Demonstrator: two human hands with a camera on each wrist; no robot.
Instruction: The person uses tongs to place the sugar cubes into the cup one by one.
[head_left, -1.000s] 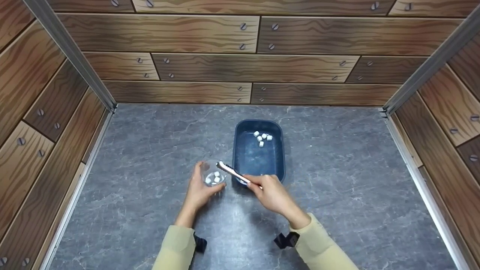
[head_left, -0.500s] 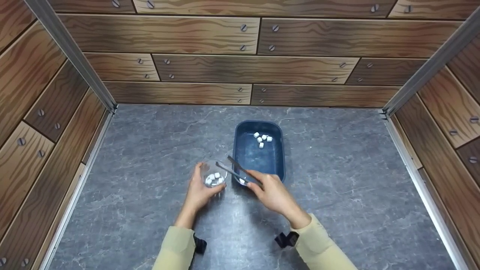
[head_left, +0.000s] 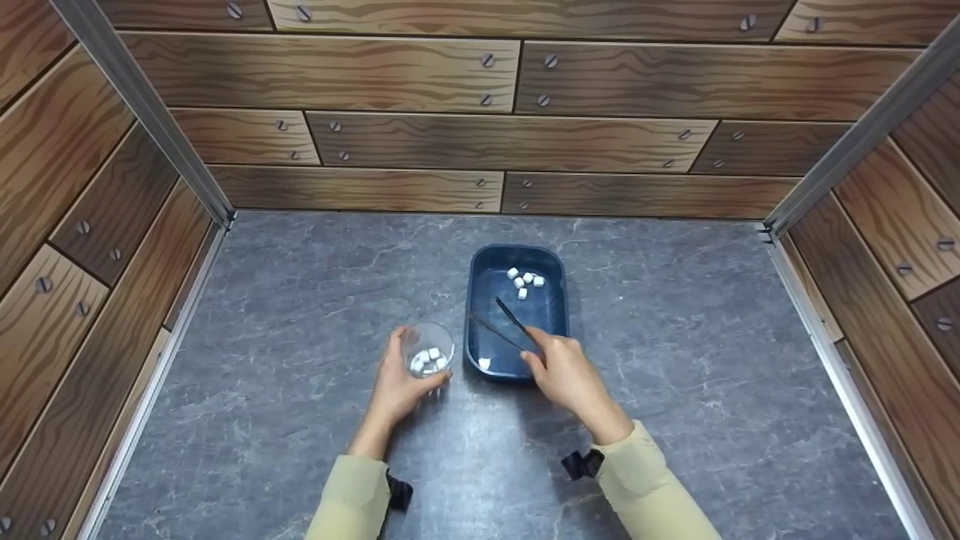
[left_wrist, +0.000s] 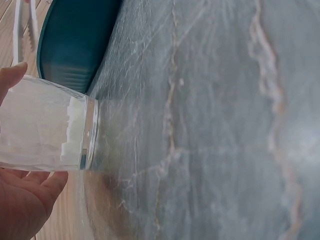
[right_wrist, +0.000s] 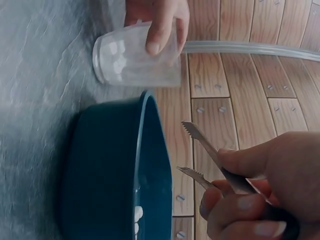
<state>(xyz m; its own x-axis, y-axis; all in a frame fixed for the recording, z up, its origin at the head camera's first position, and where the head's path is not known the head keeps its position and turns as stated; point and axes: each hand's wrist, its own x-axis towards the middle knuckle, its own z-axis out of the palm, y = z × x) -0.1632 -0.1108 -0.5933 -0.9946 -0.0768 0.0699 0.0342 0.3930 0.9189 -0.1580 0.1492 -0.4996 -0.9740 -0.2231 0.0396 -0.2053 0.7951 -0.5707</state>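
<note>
My left hand grips a clear glass from its side, thumb and fingers round the wall. Several white cubes lie at the bottom of the glass. In my right hand are metal tongs with serrated tips, their arms spread apart and nothing between them. The tongs stand over the blue tray, just right of the glass. Several more white cubes sit grouped at the tray's far end, and a single white cube lies in its near left corner.
The grey marbled tabletop surrounds the tray and glass. Wood-patterned panels wall it in at the back and both sides, with metal posts at the corners.
The tongs opened over the glass, and a white cube dropped in. My right hand then moved right, carrying the tongs over the tray. My left hand stays in place.
</note>
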